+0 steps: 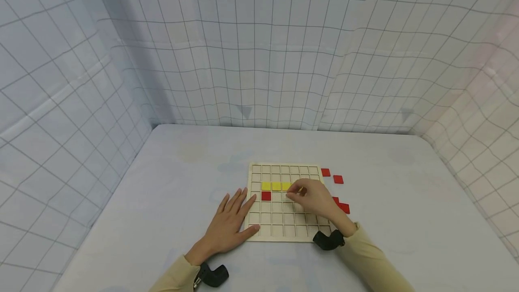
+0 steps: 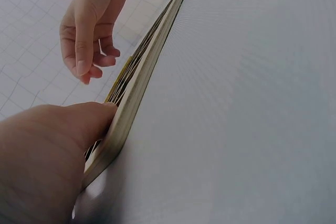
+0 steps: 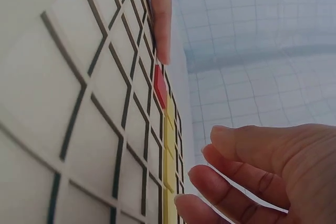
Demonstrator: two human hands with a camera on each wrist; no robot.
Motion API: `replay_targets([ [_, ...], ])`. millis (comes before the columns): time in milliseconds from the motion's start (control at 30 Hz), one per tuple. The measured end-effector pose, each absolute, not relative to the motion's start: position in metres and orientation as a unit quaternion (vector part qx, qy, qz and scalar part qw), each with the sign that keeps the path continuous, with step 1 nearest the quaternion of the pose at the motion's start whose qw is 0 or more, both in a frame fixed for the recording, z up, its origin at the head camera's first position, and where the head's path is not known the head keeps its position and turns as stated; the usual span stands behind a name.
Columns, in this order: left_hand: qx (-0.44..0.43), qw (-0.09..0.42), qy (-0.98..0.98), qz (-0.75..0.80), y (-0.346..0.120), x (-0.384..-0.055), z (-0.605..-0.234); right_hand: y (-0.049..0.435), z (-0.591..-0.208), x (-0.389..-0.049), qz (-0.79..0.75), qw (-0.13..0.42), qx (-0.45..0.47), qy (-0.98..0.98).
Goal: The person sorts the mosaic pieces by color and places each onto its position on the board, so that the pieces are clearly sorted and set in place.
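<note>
On the left, the pale table top [image 1: 134,220] stretches wide from the outer edge of my left hand [image 1: 229,226], so this arm has much room to move. My left hand lies palm down, with fingers straight and spread, and it grips nothing. Its thumb lies over the near left corner of the grid board [image 1: 277,232]; its index fingertip is at the board's left edge, while the other fingers point over the table, outside of this edge. Just to the right of the index fingertip, in the second column, sits one red tile [image 1: 266,196]. On its far side runs a row of yellow tiles [image 1: 276,186]; in the head view I see three, the rightmost just beside my right fingertips. My right hand [image 1: 312,196] hangs above the board with fingers loosely bent, the opening between thumb and index narrow, and I see nothing held in it. To the right of this hand, along the board's right edge, lie loose red tiles [image 1: 338,179]: two farther from me than the knuckles, two near the wrist. Past them, the table gives wide room also.
</note>
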State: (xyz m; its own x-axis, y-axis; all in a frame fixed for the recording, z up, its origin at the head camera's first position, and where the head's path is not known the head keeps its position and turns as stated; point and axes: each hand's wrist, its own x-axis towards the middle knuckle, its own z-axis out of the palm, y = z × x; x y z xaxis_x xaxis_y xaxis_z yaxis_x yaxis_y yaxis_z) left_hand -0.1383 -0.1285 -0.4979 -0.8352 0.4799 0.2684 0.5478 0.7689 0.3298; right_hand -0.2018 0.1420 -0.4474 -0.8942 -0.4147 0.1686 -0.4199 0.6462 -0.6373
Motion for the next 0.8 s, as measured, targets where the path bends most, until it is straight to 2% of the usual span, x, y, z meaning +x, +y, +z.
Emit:
replay_targets([
  [267, -0.273, 0.070, -0.939, -0.198, -0.129, -0.138, -0.498, 0.182, -0.442, -0.197, 0.341, -0.028, 0.206, -0.917],
  [533, -0.269, 0.064, -0.941, -0.193, -0.130, -0.138, -0.496, 0.215, -0.443, -0.195, 0.336, -0.029, 0.208, -0.918],
  [800, -0.270, 0.071, -0.941, -0.193, -0.129, -0.137, -0.494, 0.242, -0.444, -0.191, 0.277, -0.047, 0.170, -0.945],
])
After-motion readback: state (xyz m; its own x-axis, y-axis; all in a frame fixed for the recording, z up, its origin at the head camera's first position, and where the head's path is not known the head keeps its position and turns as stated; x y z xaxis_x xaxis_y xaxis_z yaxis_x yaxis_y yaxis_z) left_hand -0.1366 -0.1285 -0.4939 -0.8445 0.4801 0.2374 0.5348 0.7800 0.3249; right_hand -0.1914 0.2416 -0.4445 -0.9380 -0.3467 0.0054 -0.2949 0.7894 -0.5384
